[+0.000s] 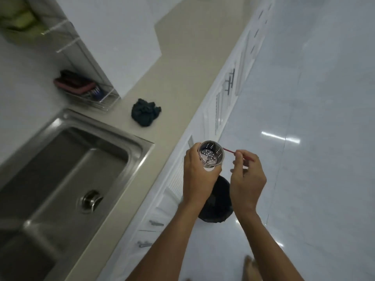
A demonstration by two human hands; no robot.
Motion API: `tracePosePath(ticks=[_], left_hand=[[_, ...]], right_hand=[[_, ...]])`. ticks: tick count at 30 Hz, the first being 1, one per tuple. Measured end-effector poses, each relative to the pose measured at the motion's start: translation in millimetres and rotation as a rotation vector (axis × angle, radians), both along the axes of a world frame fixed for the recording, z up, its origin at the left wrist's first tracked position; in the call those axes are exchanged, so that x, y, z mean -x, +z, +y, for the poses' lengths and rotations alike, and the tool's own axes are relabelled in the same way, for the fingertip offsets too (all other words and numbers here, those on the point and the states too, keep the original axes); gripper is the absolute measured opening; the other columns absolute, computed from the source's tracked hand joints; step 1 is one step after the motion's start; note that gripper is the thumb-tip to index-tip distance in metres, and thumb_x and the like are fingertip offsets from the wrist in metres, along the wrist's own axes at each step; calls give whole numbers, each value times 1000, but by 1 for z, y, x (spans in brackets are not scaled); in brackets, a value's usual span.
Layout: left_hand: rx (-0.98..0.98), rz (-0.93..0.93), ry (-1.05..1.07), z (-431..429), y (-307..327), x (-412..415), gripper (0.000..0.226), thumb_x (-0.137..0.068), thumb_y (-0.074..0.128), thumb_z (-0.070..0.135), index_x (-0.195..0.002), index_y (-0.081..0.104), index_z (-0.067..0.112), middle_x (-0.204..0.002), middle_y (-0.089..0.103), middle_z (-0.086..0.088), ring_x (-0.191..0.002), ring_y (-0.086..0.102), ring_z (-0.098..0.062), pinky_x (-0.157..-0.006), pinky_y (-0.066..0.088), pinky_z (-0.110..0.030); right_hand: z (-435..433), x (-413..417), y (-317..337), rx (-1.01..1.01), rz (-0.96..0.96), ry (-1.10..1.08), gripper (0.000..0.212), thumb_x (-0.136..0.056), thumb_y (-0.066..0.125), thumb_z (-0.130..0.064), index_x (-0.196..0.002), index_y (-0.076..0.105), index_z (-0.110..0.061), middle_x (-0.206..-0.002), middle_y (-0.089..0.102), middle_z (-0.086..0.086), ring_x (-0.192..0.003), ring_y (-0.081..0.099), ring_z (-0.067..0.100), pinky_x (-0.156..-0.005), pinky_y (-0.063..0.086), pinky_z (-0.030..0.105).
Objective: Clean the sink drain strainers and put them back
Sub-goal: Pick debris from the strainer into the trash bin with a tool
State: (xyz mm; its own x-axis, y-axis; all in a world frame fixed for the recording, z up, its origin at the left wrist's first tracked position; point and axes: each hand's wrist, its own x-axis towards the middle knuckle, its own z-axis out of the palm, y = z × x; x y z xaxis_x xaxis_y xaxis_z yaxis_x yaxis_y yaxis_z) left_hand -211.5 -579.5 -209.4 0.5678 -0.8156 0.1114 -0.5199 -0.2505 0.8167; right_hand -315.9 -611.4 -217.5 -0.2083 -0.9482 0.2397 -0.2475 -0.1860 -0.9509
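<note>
My left hand (197, 175) grips a perforated steel drain strainer basket (211, 154), tilted so its open mouth faces me. My right hand (246, 175) pinches a thin red stick (230, 150) whose tip touches the strainer's right rim. Both hands are held out over the floor, above a black bin (220, 203). To the left lies the steel sink (60, 169), with its open drain hole (91, 200) in the near basin floor.
A crumpled dark cloth (145, 114) lies on the beige countertop (182, 78). A wire rack (91, 94) with a red sponge stands behind the sink. White cabinet fronts with metal handles (229, 82) run along the counter edge. Glossy white floor tiles spread to the right.
</note>
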Motion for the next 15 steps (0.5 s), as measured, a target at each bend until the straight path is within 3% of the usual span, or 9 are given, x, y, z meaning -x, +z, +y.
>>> tracePosePath(ticks=[4, 8, 11, 15], left_hand=[[42, -63, 113, 37, 56, -38, 78, -74, 84, 40, -139, 43, 27, -133, 56, 11, -124, 52, -10, -104, 49, -37], [7, -79, 277, 92, 75, -97, 78, -71, 85, 45, -136, 46, 27, -131, 59, 10, -124, 54, -12, -109, 43, -39], [-25, -51, 416, 140, 73, -147, 82, -64, 88, 37, -134, 48, 25, -128, 61, 7, -120, 56, -15, -105, 48, -44], [-141, -17, 599, 209, 53, -212, 87, -59, 91, 33, -134, 49, 21, -129, 62, -1, -118, 58, -22, -96, 52, -37]], right_hand=[[22, -49, 58, 51, -14, 116, 15, -103, 55, -28, -111, 65, -20, -102, 67, -13, -91, 68, 13, -71, 61, 39], [57, -113, 89, 118, 29, 296, 13, -103, 56, -26, -110, 66, -20, -103, 66, -12, -89, 67, 11, -74, 58, 26], [80, -162, 98, 103, 23, 421, 13, -102, 57, -26, -110, 65, -20, -102, 66, -13, -84, 67, 11, -71, 59, 31], [104, -222, 92, 123, 82, 548, 15, -102, 55, -29, -110, 66, -21, -102, 65, -12, -85, 65, 5, -75, 57, 25]])
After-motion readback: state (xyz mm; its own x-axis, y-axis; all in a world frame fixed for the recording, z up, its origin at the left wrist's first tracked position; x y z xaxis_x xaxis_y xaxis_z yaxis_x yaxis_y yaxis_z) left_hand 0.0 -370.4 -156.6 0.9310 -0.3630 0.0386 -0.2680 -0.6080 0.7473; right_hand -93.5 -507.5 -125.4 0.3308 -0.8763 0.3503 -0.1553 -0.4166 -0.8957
